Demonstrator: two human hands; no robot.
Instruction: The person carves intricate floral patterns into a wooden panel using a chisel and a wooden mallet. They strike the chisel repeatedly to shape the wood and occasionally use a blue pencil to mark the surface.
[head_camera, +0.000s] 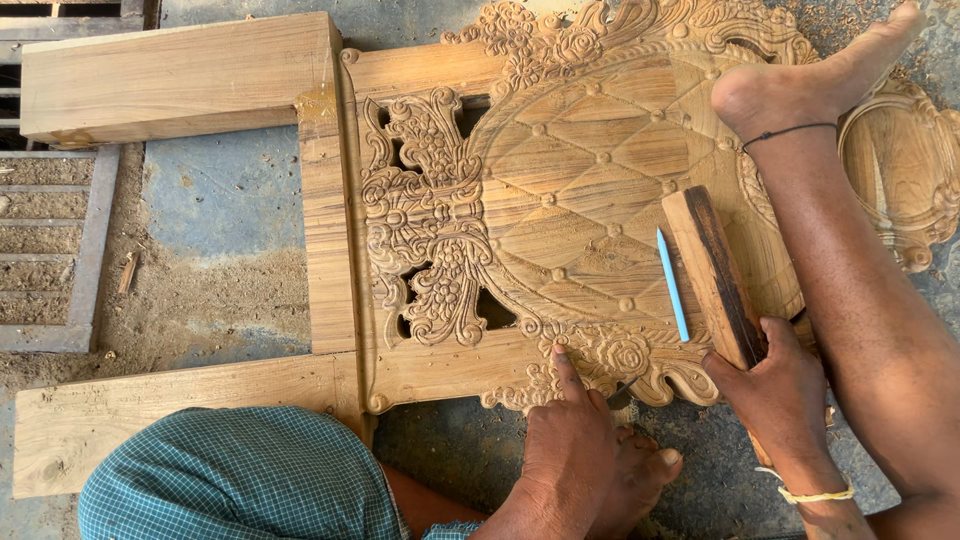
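A large carved wooden panel (590, 190) lies flat on the concrete floor (225, 190), joined on its left to a frame of plain thick beams (175, 75). The panel has a quilted diamond-pattern oval in the middle and openwork flowers and scrolls around it. Sawdust is spread over the floor to the left. The person's right leg runs from the near right corner up across the panel, with the bare foot (810, 75) resting on the far right part of the carving. A blue checked cloth (240, 475) covers the knee at the near left.

The right hand (780, 390) is closed around the near end of a wooden mallet (712, 275), whose block lies on the panel's right side. A thin pale blue pencil (673, 285) lies on the panel just left of the mallet. The left hand (568, 445) holds nothing; its forefinger is stretched out, pressing on the floral carving at the panel's near edge.
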